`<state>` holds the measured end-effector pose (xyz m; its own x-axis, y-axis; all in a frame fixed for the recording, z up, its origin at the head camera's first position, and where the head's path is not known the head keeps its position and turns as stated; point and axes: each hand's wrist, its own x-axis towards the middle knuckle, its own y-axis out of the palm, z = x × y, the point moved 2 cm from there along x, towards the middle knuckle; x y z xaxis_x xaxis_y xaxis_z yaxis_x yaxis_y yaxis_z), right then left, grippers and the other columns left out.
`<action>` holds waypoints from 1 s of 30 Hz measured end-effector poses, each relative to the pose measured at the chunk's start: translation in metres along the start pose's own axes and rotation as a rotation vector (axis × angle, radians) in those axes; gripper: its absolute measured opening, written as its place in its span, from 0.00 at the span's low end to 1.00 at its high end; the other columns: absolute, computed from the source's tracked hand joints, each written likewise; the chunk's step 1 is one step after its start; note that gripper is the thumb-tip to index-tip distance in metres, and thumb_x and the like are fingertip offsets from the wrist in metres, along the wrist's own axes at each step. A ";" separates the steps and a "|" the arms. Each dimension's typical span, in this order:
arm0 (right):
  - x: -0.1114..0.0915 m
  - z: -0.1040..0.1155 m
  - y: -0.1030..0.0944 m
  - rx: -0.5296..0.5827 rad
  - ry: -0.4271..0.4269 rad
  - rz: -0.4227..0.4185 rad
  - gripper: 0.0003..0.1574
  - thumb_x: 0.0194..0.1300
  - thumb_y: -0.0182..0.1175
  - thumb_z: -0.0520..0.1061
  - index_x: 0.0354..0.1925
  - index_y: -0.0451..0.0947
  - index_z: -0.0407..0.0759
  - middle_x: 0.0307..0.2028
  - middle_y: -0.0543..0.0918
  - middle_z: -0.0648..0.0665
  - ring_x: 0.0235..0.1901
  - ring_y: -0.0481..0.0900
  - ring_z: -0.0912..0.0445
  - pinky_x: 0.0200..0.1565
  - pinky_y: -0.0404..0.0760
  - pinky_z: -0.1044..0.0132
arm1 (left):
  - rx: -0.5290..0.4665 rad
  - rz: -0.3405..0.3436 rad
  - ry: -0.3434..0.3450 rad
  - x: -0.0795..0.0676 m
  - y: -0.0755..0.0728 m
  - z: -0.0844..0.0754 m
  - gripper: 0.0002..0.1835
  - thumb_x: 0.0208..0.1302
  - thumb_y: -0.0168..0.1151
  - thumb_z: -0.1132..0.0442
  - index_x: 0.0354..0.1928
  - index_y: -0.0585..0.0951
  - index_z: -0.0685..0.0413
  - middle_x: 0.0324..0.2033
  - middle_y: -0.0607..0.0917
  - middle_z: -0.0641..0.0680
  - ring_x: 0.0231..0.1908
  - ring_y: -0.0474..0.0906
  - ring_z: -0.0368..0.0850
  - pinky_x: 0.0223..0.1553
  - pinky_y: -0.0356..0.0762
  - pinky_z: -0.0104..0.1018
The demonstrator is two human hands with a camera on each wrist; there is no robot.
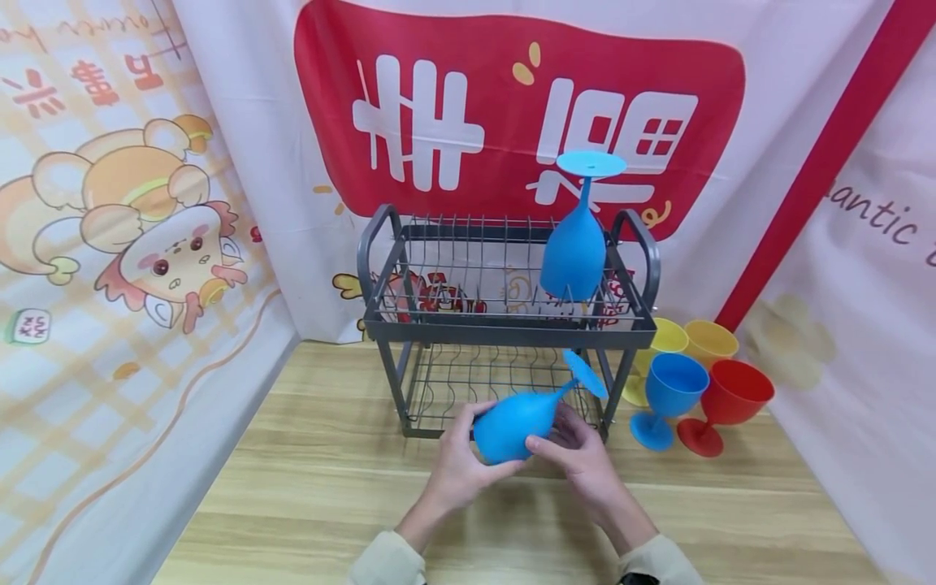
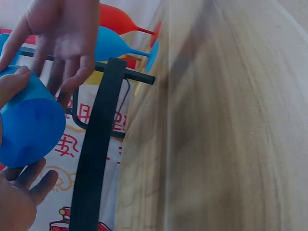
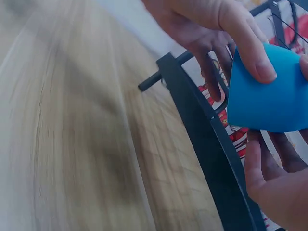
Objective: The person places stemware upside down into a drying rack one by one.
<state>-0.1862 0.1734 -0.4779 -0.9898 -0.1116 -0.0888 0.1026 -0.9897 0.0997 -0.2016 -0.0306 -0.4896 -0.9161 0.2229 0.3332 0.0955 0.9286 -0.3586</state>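
Note:
A blue goblet (image 1: 515,426) is held tilted above the table, its bowl mouth toward the lower left and its foot toward the upper right. My left hand (image 1: 462,463) grips the bowl near its rim, thumb on the near side. My right hand (image 1: 585,459) holds the bowl's stem end, thumb on the near side and fingers behind. Both hands also show around the bowl (image 3: 269,98) in the right wrist view. Just behind stands a two-tier dark dish rack (image 1: 512,331). Another blue goblet (image 1: 575,252) is upside down on its upper tier, toward the right.
Right of the rack, a blue goblet (image 1: 678,386) and a red goblet (image 1: 737,394) stand upright on the wooden table (image 1: 292,487). Behind them are two yellow goblets (image 1: 709,341). Printed cloth (image 1: 249,97) hangs behind and at both sides.

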 end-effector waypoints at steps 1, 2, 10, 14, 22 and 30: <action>-0.001 0.001 0.001 -0.048 -0.015 -0.017 0.51 0.68 0.72 0.43 0.81 0.59 0.47 0.76 0.70 0.35 0.71 0.75 0.41 0.68 0.81 0.50 | 0.014 0.003 -0.002 -0.001 0.001 0.001 0.48 0.48 0.87 0.52 0.71 0.72 0.47 0.67 0.79 0.53 0.63 0.78 0.54 0.60 0.81 0.54; -0.002 0.001 0.001 -0.094 -0.034 -0.027 0.50 0.66 0.73 0.43 0.80 0.62 0.48 0.74 0.73 0.35 0.68 0.77 0.41 0.66 0.83 0.51 | 0.026 0.005 -0.002 -0.001 0.002 0.003 0.49 0.47 0.88 0.51 0.71 0.72 0.47 0.66 0.80 0.54 0.63 0.78 0.55 0.59 0.80 0.56; -0.006 0.007 0.007 -0.480 -0.235 -0.036 0.47 0.56 0.82 0.53 0.71 0.74 0.58 0.65 0.82 0.44 0.63 0.81 0.47 0.63 0.84 0.48 | 0.035 0.042 -0.024 -0.004 0.012 0.008 0.50 0.46 0.87 0.48 0.71 0.71 0.45 0.63 0.82 0.55 0.61 0.80 0.55 0.61 0.80 0.62; -0.008 0.009 0.006 -0.559 -0.260 -0.054 0.50 0.52 0.84 0.56 0.70 0.74 0.59 0.65 0.82 0.46 0.64 0.81 0.45 0.64 0.83 0.40 | 0.017 0.052 -0.005 -0.004 0.015 0.006 0.49 0.46 0.87 0.49 0.70 0.71 0.43 0.63 0.82 0.54 0.61 0.81 0.55 0.61 0.79 0.64; -0.012 0.010 0.004 -0.599 -0.252 -0.079 0.51 0.51 0.84 0.59 0.70 0.73 0.57 0.63 0.84 0.45 0.60 0.83 0.46 0.61 0.84 0.41 | -0.007 0.098 -0.003 -0.005 0.016 0.003 0.46 0.50 0.85 0.48 0.71 0.71 0.37 0.64 0.82 0.51 0.62 0.81 0.52 0.63 0.79 0.64; -0.011 0.010 0.000 -0.587 -0.281 -0.160 0.51 0.54 0.83 0.57 0.71 0.73 0.51 0.64 0.84 0.42 0.60 0.84 0.44 0.58 0.88 0.45 | -0.115 -0.028 0.219 -0.005 -0.015 0.001 0.35 0.64 0.68 0.66 0.74 0.72 0.50 0.68 0.80 0.49 0.66 0.77 0.51 0.69 0.75 0.50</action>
<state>-0.1763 0.1754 -0.4665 -0.9774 -0.0104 0.2113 -0.0892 -0.8855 -0.4560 -0.1986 -0.0462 -0.4864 -0.8141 0.2437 0.5271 0.1260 0.9602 -0.2494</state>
